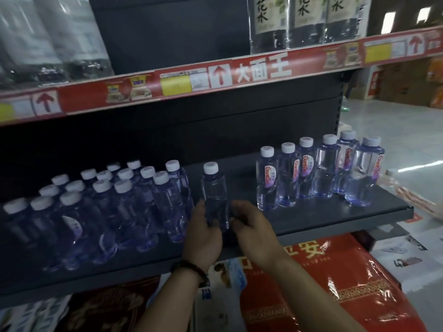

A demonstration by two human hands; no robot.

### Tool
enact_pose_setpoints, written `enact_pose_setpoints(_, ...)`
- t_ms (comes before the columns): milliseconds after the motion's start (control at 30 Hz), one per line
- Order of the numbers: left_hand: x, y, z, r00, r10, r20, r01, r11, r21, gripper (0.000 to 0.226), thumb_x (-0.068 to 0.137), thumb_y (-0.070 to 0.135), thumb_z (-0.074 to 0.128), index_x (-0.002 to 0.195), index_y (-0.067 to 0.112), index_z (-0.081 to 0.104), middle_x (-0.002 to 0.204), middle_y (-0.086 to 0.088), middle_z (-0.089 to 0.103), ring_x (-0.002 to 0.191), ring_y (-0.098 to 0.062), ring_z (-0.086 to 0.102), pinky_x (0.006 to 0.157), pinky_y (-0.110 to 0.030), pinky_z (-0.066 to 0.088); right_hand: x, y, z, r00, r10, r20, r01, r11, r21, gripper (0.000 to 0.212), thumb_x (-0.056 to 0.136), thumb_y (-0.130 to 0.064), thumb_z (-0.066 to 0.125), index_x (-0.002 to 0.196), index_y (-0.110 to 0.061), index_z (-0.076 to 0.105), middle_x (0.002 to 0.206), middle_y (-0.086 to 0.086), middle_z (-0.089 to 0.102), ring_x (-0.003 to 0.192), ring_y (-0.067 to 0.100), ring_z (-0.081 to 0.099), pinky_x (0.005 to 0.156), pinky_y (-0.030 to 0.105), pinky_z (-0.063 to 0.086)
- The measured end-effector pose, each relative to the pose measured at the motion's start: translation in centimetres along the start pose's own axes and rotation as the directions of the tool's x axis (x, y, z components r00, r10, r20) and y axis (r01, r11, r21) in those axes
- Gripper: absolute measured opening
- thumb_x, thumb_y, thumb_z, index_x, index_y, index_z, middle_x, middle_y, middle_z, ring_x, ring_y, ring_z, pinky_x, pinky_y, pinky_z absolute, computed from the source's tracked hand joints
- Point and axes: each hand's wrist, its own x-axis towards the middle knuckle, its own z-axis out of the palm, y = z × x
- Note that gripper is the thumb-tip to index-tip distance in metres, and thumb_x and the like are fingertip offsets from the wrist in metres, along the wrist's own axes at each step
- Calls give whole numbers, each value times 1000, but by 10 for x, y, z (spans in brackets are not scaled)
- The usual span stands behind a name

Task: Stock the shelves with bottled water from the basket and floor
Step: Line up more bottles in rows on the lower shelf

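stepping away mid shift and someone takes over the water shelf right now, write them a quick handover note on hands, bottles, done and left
Hands: the left hand grips the lower left side of the single bottle; the right hand has its fingers curled at the bottle's lower right side.
Things: that bottle stands upright on the middle shelf, in the gap between the left cluster and the right row of six.
Done: both groups are shelved upright.
Left: let go of this bottle, then fill the gap. The basket and floor stock are out of view, so the remaining count is unknown.
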Motion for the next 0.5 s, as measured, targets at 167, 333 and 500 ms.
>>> enact_pose_setpoints(167, 9, -14, -7, 999, 20, -41, -17, 998, 57, 37, 107, 28, 57, 144, 30, 56, 119, 8, 72, 107, -7, 68, 95, -35, 57, -2, 1, -1, 1000, -9, 9, 8, 998, 56, 39, 102, -5, 59, 131, -30, 64, 120, -12, 74, 111, -2, 68, 95, 20, 54)
enact_pose_setpoints(333, 6, -12, 1, 998, 52, -34, -51, 998, 41, 13, 100, 36, 70, 112, 35, 65, 94, 8, 71, 87, -6, 69, 70, -20, 49, -3, -3, -4, 999, -33, 5, 32, 999, 7, 36, 103, -24, 61, 136, -37, 63, 125, -5, 73, 118, 11, 69, 103, 37, 57)
enact_pose_setpoints(500, 0, -2, 21, 995, 56, -79, -56, 998, 8, 21, 93, 33, 80, 102, 28, 62, 100, 13, 70, 95, 4, 65, 75, -17, 50, -1, 8, -17, 998, -38, -45, 37, 999, -39, 52, 96, -49, 60, 145, -30, 58, 125, 7, 60, 117, 21, 63, 107, 50, 54)
